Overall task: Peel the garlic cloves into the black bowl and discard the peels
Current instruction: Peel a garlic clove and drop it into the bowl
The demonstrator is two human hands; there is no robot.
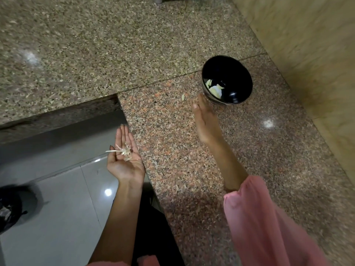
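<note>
Seems to be the discard step, peeling apparently done. Find the stone table (172,141) filling most of the view, tiled floor (67,208) past its edge at lower left, and what looks like a dark-lined bin (11,208) down there, blurred. Find the black bowl (237,73) upright at the table's far right. Note the right hand (204,121) low over the table just beside the bowl, fingers straight, holding nothing. Note the left hand (125,162) palm-up off the table edge, fingers loosely spread. See pale garlic cloves (216,90) in the bowl's bottom and dry peels (124,150) cradled in the left palm. Next, probably: brush the stray peel (183,97) near the bowl into that palm, then tip everything into the bin without spilling.
</note>
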